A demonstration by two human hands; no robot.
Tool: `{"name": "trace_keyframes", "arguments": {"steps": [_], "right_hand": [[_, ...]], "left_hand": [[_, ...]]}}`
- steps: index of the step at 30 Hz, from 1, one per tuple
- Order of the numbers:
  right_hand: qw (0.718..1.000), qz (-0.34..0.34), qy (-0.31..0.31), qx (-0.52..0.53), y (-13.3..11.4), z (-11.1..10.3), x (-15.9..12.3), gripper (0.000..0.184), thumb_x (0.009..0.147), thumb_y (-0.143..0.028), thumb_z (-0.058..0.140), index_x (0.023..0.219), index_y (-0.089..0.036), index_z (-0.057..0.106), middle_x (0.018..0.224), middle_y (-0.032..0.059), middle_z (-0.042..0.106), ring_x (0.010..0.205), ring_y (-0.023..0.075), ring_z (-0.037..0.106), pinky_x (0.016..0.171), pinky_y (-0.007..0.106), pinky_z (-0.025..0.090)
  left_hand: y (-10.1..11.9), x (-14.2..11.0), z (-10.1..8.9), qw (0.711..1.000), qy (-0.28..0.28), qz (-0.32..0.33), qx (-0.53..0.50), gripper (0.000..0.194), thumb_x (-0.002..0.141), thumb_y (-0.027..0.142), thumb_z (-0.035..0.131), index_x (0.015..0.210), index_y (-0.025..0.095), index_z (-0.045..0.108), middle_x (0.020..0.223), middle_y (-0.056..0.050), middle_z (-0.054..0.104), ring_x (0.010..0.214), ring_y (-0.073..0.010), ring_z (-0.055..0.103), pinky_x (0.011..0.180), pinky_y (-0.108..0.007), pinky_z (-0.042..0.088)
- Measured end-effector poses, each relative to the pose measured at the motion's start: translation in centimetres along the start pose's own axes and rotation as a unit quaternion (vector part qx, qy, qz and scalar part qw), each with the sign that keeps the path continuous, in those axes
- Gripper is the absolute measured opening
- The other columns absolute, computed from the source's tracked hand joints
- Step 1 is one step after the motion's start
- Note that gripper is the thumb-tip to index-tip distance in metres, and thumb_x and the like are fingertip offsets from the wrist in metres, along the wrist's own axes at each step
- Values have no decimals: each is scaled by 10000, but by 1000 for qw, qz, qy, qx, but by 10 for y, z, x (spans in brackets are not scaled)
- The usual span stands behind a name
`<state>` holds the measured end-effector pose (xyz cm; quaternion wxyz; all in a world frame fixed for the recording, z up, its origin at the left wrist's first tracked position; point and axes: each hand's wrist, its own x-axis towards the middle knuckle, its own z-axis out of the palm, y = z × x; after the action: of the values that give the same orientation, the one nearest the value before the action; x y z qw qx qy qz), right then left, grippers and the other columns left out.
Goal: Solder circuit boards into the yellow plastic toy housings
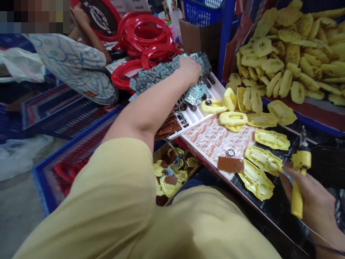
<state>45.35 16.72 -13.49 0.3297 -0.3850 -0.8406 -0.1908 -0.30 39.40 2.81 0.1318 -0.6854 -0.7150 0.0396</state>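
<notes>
My left hand (190, 69) reaches across to a pile of grey-green shiny square pieces (159, 73), which look like circuit boards. Its fingers are curled down into the pile, and what they pinch is hidden. On the right, my right hand (314, 196) is closed round a yellow glue gun (298, 198) whose metal tip points up and away. Beside that hand lie opened yellow plastic shells (256, 180), hollow side up. A brown rectangular board (230, 164) touches the nearest shell, and a small round black-and-white disc (230, 153) sits just behind it.
A large heap of yellow shells (293, 54) fills the back right. Red rings (148, 32) lie at the back near another person's arm (94, 41). A white ridged tray (198, 115) holds wired parts. Below the table edge, a box (192, 172) contains shells and boards.
</notes>
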Motion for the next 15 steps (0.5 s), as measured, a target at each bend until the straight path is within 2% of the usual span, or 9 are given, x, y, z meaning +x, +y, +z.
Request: {"name": "trace_keyframes", "arguments": {"steps": [2, 3, 5, 7, 9, 12, 15], "right_hand": [[1000, 11, -10, 20, 3, 0, -2, 421, 1051, -252, 750, 1458, -322, 666, 1134, 52, 860, 850, 292, 849, 622, 389, 669], [999, 14, -12, 28, 6, 3, -2, 439, 1049, -256, 748, 1472, -334, 662, 1144, 53, 860, 857, 303, 849, 637, 405, 681], [999, 10, -13, 48, 13, 11, 0, 389, 1048, -281, 743, 1431, -316, 685, 1167, 72, 856, 896, 324, 851, 693, 427, 703], [998, -6, -12, 69, 20, 24, 5, 296, 1052, -302, 734, 1347, -287, 714, 1159, 88, 853, 933, 327, 850, 751, 420, 714], [996, -20, -17, 88, 24, 35, 9, 243, 1053, -305, 729, 1295, -283, 726, 1132, 77, 854, 957, 310, 848, 796, 396, 719], [994, -23, -31, 103, 26, 46, 12, 205, 1050, -304, 727, 1253, -277, 739, 1137, 77, 854, 989, 302, 846, 792, 371, 719], [994, -28, -37, 97, 26, 49, 11, 199, 1052, -309, 704, 1242, -272, 749, 1118, 82, 858, 958, 319, 850, 746, 390, 725]], "left_hand": [[-20, 4, 6, 1000, -16, -16, 6, 270, 775, 199, 975, 954, 125, 788, 1076, -84, 732, 1302, -409, 647, 1136, -637, 508], [-29, 4, 11, 1000, -22, -10, -1, 260, 770, 226, 977, 932, 148, 789, 1051, -77, 738, 1285, -396, 651, 1135, -615, 507], [-42, 2, 23, 999, -13, 18, -32, 220, 790, 265, 970, 825, 180, 769, 958, -50, 732, 1253, -346, 644, 1169, -574, 466], [-50, -1, 35, 997, 13, 44, -64, 259, 834, 277, 949, 724, 198, 728, 873, -44, 720, 1225, -309, 624, 1186, -542, 421], [-56, -2, 42, 994, 40, 58, -78, 286, 864, 300, 918, 686, 215, 711, 822, -58, 718, 1208, -308, 621, 1159, -510, 420], [-63, 0, 41, 992, 46, 69, -94, 209, 811, 317, 895, 699, 228, 743, 789, -68, 717, 1188, -348, 678, 1070, -459, 476], [-61, 4, 36, 982, 62, 63, -168, 101, 744, 277, 870, 770, 228, 785, 799, -50, 727, 1139, -338, 727, 1015, -412, 512]]}}
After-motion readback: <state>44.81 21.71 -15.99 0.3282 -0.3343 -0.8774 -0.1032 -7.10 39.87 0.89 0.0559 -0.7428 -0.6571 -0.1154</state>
